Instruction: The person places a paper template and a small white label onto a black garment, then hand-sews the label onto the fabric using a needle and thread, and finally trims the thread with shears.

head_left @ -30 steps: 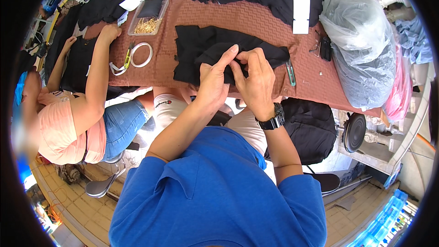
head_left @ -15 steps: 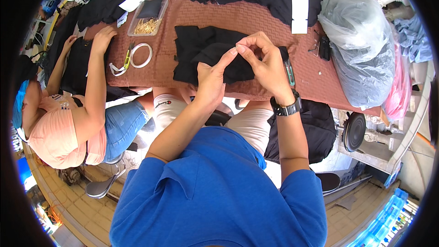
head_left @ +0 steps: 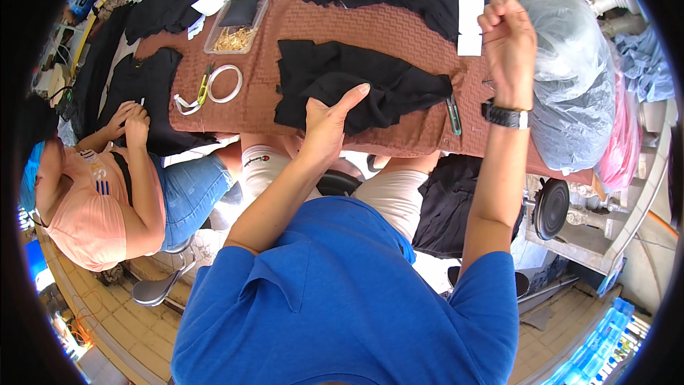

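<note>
blue short-sleeved shirt [head_left: 349, 306] | black wristwatch [head_left: 504, 115], right | pale shorts [head_left: 393, 196]

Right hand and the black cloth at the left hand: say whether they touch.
Apart: the head view shows brown tablecloth between the right hand and the black cloth.

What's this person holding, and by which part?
The left hand holds the black cloth by its near edge; whether the raised right hand pinches anything cannot be told.

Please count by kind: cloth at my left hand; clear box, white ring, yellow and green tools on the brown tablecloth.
Black cloth at your left hand: 1
Clear box: 1
White ring: 1
Tools, yellow and green: 2
Total: 5
</note>
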`<action>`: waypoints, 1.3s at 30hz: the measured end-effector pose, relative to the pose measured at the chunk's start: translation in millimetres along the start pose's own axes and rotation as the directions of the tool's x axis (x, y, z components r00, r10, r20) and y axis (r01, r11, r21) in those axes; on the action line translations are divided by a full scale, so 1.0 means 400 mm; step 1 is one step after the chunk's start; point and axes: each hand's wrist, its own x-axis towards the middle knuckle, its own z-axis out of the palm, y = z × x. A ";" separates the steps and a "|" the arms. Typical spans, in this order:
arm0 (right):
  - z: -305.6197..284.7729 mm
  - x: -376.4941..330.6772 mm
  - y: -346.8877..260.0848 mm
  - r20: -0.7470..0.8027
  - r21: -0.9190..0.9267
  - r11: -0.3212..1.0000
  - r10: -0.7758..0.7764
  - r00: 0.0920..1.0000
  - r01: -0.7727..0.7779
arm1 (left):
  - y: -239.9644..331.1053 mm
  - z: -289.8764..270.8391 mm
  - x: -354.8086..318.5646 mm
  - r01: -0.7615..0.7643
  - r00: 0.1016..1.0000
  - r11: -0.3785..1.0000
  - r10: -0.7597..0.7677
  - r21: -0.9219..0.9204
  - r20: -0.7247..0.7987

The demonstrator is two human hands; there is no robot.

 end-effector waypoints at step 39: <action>0.264 -0.224 0.124 0.255 -0.835 0.528 0.125 0.959 0.153 | 0.084 0.003 -0.049 0.296 0.952 0.945 -0.304 -0.138 -0.039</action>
